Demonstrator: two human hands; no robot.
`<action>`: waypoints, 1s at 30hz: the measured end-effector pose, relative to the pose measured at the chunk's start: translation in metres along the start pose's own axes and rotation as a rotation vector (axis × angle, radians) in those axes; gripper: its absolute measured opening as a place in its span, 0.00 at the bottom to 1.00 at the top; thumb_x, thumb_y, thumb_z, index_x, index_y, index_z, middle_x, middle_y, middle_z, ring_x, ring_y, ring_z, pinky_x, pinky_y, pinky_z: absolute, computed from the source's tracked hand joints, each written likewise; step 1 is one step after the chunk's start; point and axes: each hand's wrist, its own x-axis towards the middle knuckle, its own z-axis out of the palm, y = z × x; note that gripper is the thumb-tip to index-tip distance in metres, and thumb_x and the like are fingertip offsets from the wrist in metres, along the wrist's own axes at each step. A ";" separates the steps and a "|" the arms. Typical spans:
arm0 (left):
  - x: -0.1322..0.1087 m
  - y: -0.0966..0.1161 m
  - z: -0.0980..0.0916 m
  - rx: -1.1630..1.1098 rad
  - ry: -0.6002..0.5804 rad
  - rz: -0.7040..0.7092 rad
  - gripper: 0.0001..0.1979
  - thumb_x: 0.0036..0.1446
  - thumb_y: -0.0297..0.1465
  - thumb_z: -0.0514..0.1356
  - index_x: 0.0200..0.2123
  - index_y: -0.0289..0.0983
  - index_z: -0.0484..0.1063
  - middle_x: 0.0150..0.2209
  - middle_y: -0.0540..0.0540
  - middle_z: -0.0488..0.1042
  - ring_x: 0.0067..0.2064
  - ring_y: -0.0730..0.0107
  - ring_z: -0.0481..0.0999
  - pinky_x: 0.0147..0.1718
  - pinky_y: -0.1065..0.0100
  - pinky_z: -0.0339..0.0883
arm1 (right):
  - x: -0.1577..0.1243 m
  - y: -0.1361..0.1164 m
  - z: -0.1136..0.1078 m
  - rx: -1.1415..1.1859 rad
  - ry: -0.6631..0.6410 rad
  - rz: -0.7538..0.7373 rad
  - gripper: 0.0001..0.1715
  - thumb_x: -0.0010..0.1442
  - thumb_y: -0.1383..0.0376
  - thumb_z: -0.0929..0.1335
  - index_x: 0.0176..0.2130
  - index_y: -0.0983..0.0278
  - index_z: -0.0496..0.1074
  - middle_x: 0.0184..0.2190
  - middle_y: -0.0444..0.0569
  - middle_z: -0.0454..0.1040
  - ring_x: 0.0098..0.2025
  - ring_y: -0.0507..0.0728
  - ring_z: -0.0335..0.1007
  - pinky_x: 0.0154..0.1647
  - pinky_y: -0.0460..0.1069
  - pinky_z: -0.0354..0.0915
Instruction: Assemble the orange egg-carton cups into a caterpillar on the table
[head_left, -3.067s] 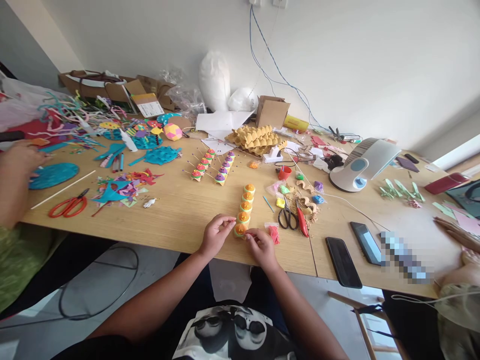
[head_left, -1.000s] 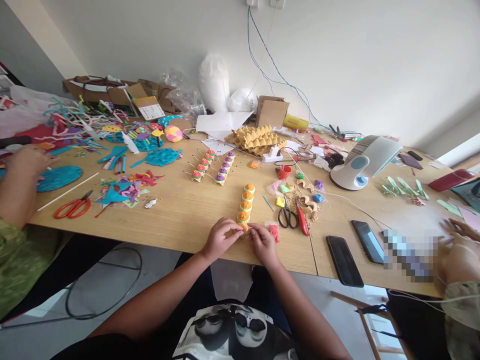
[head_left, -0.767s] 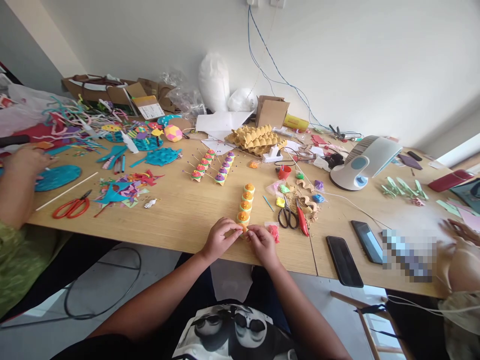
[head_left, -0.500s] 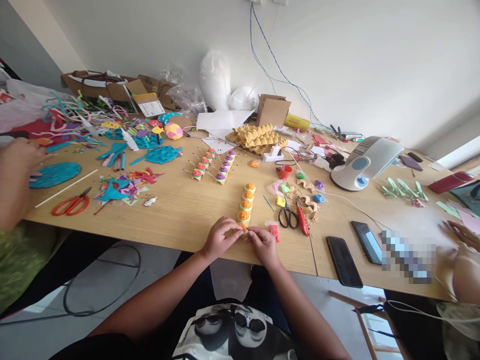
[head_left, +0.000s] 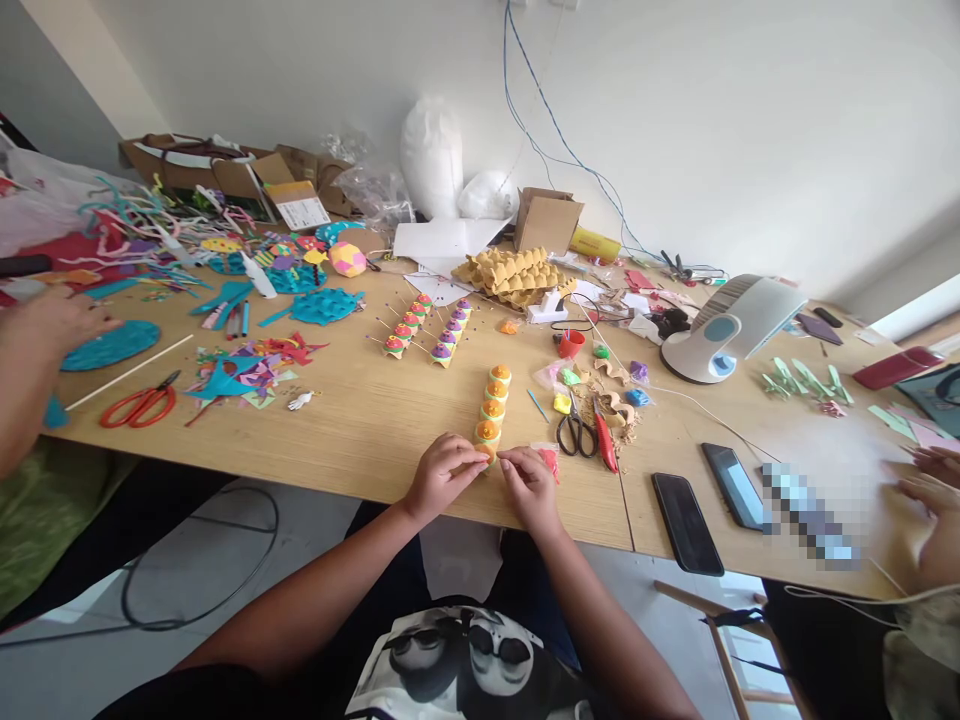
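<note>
A row of orange-topped, cream-sided craft cups (head_left: 493, 402) runs away from me on the wooden table (head_left: 360, 430). My left hand (head_left: 442, 472) and my right hand (head_left: 529, 484) meet at its near end, close to the table's front edge. Both hands are closed in a pinch on the nearest cup, which their fingers mostly hide. A small red bag (head_left: 550, 458) lies just right of my right hand.
Black scissors (head_left: 574, 432) and a red cutter (head_left: 603, 440) lie right of the cups, then two phones (head_left: 681, 520). Two pinned cup rows (head_left: 427, 335), red scissors (head_left: 139, 405), paper scraps (head_left: 247, 370), a white fan (head_left: 724, 325). Other people's hands at far left (head_left: 45, 330) and right (head_left: 934, 500).
My hands have closed over the nearest cup, now mostly hidden by the fingers. The person at left shifted a hand slightly; the right person's hands moved over the table.
</note>
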 end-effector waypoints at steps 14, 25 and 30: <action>-0.001 0.007 0.000 0.111 -0.093 0.117 0.12 0.62 0.27 0.64 0.48 0.45 0.78 0.35 0.48 0.78 0.38 0.68 0.75 0.40 0.63 0.71 | -0.007 0.009 0.007 0.377 -0.104 0.305 0.15 0.53 0.51 0.77 0.32 0.59 0.81 0.33 0.50 0.81 0.38 0.59 0.76 0.43 0.54 0.72; -0.004 0.003 0.002 0.058 -0.048 0.019 0.14 0.62 0.24 0.63 0.51 0.42 0.73 0.41 0.46 0.79 0.43 0.66 0.77 0.44 0.62 0.71 | -0.012 0.017 0.003 0.376 -0.044 0.355 0.22 0.64 0.48 0.68 0.28 0.60 0.70 0.24 0.44 0.67 0.26 0.53 0.60 0.28 0.49 0.61; -0.003 0.003 0.002 0.052 -0.084 0.012 0.12 0.63 0.25 0.62 0.49 0.42 0.74 0.41 0.46 0.80 0.42 0.66 0.77 0.44 0.61 0.71 | -0.012 0.019 0.002 0.345 -0.084 0.340 0.27 0.64 0.47 0.67 0.22 0.60 0.64 0.20 0.42 0.62 0.24 0.53 0.56 0.28 0.49 0.59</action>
